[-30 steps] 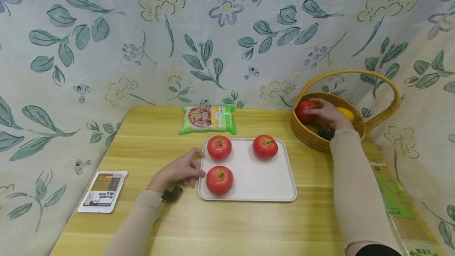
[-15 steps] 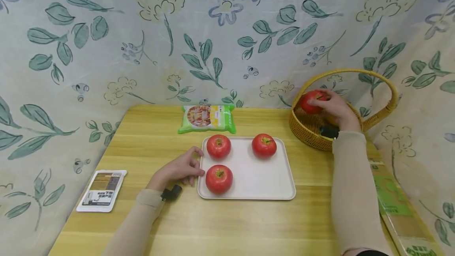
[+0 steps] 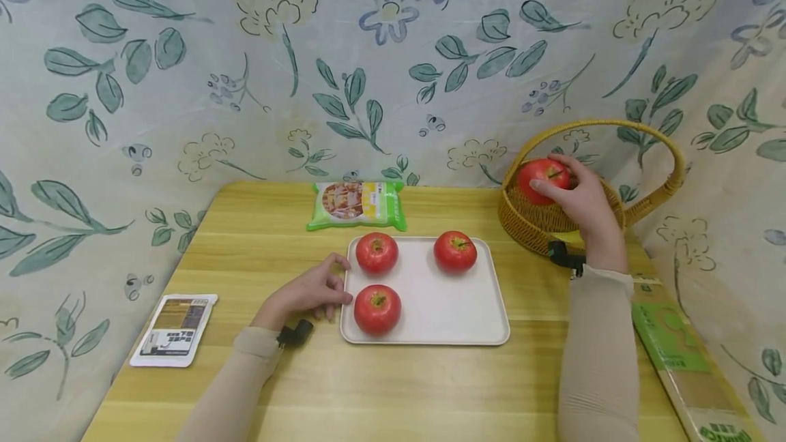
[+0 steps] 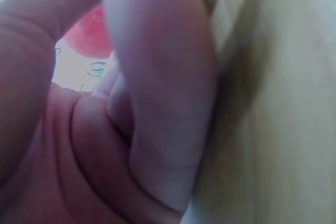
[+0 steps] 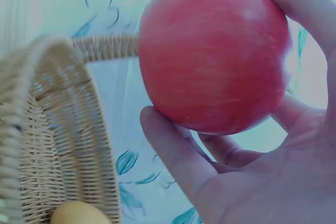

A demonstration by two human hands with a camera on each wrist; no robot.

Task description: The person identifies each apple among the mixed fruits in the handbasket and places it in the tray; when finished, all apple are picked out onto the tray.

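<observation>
My right hand (image 3: pixel 592 203) grips a red apple (image 3: pixel 542 181) between thumb and fingers, above the wicker basket (image 3: pixel 529 229). In the right wrist view the apple (image 5: pixel 215 53) is lifted clear beside the basket's woven rim (image 5: pixel 100 114). My left hand (image 3: pixel 310 290) rests on the table with loosely bent fingers, thumb and index tips at the left rim of a white tray (image 3: pixel 442 312). Two red apples stand on the tray's left side, one behind (image 3: pixel 377 253), one in front (image 3: pixel 377 310). A third apple (image 3: pixel 455 252) stands at its back right.
A yellow rounded thing (image 5: pixel 79 213), kind unclear, lies in the basket, whose tall handle (image 3: pixel 663 138) arches up. A green food packet (image 3: pixel 356 205) lies behind the tray. A white flat packet (image 3: pixel 175 330) lies left; a flat cardboard piece (image 3: pixel 694 360) runs along the right.
My right hand has raised the apple from inside the basket and drawn it slightly toward me and right. My left hand and the tray apples have stayed in place.
</observation>
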